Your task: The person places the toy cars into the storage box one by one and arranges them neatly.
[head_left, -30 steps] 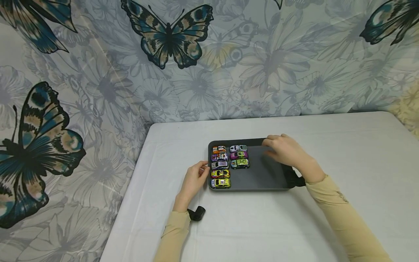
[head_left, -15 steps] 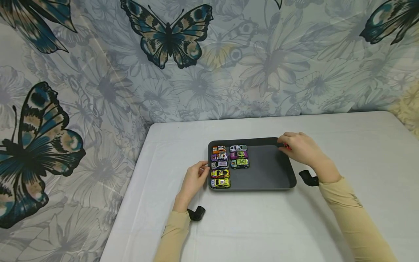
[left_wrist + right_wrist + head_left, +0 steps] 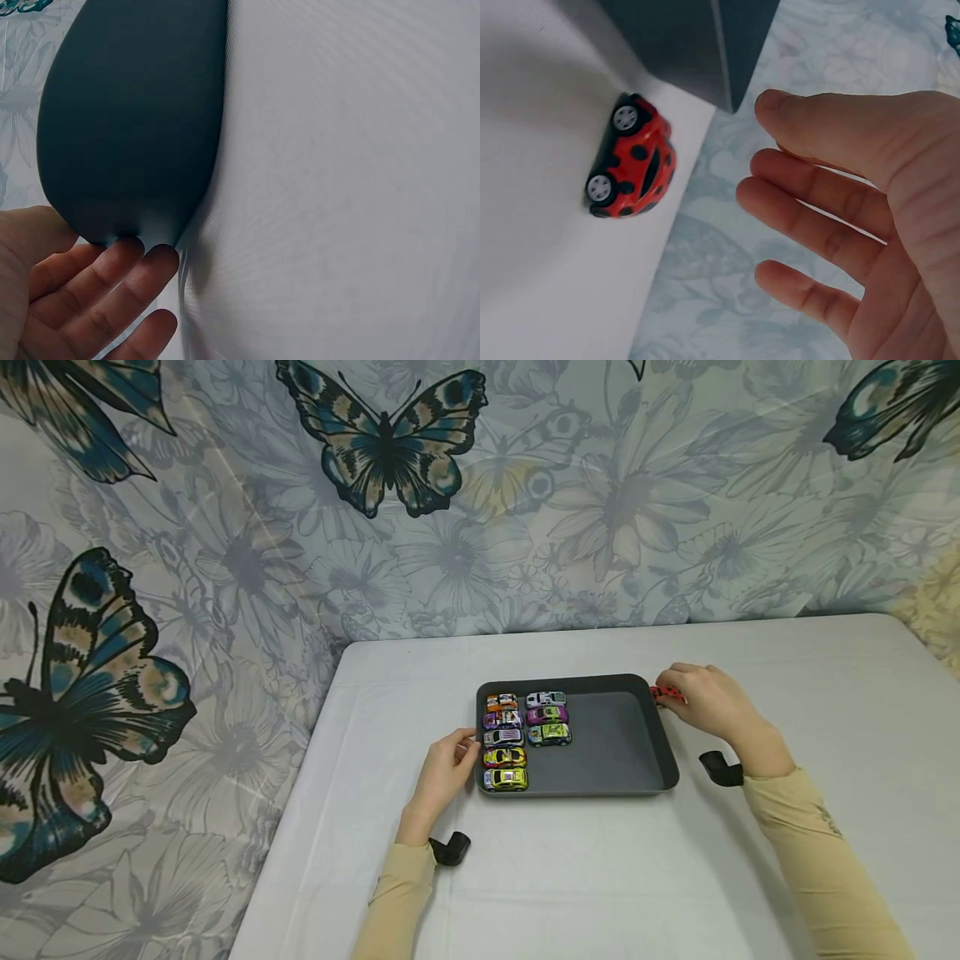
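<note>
A dark grey tray [image 3: 600,793] lies on the white table with several small toy cars in two columns at its left side. My left hand [image 3: 446,768] pinches the tray's left edge, thumb and fingertips at the rim in the left wrist view. Just past the tray's far right corner, a red toy car [image 3: 636,159] with black spots stands on the table. Beside it is my right hand [image 3: 703,702], its fingers relaxed and apart from the car in the right wrist view.
The left column holds a yellow toy car [image 3: 506,779] at its near end; a green one [image 3: 550,735] ends the shorter column. The table [image 3: 570,877] extends around the tray. Behind it hangs a butterfly-patterned cloth [image 3: 622,510].
My right hand has moved right, from over the tray to beyond its right rim. The red toy car, first hidden by that hand, now shows outside the tray. My left hand stays put.
</note>
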`<action>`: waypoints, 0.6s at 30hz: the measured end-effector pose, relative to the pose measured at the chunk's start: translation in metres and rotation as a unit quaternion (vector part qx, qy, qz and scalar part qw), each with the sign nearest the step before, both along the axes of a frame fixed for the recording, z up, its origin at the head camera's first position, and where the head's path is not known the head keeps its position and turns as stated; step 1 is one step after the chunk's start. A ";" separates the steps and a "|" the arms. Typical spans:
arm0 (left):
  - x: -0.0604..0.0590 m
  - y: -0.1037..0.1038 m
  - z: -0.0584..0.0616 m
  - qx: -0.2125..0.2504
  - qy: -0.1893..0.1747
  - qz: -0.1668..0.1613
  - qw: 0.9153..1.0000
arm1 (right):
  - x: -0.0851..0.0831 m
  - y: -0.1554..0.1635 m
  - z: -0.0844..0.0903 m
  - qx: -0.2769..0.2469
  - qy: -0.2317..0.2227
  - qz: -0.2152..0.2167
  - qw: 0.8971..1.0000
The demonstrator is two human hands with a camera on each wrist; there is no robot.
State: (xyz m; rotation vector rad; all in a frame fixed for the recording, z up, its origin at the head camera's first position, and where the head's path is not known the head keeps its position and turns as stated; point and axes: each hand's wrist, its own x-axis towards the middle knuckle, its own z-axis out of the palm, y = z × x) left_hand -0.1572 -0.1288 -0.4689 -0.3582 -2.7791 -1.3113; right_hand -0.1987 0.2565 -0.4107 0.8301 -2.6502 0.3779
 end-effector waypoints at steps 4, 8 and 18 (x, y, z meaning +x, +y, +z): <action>0.000 0.000 0.000 0.003 -0.001 -0.001 1.000 | -0.002 0.004 -0.003 0.000 -0.006 0.000 1.000; 0.000 0.000 0.001 0.005 -0.003 -0.001 1.000 | -0.003 0.008 -0.005 0.006 -0.018 -0.006 1.000; 0.001 0.000 0.000 0.002 -0.004 0.000 1.000 | -0.005 0.012 -0.011 0.008 -0.054 -0.027 0.998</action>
